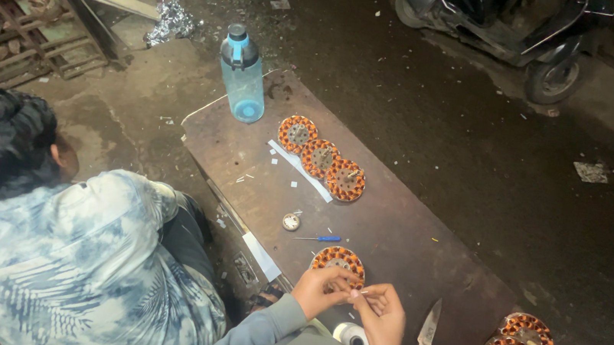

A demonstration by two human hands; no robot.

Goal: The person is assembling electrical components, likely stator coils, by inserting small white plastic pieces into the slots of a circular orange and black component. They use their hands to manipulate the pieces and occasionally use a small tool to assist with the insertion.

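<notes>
Pinching 1 round copper-wound stator [339, 262], both hands' fingers [344, 284].

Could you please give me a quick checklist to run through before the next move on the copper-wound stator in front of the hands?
1. Stator flat on the board: ok, it lies flat by the fingertips.
2. Both hands on the work: ok, left hand and right hand meet at the stator's near edge.
3. What is pinched between the fingers: cannot tell, too small.
4. Scissors within reach: ok, just beside the right hand.
5. Screwdriver within reach: ok, lying just beyond the stator.
6. Tape roll to hand: ok, below the hands.
</notes>
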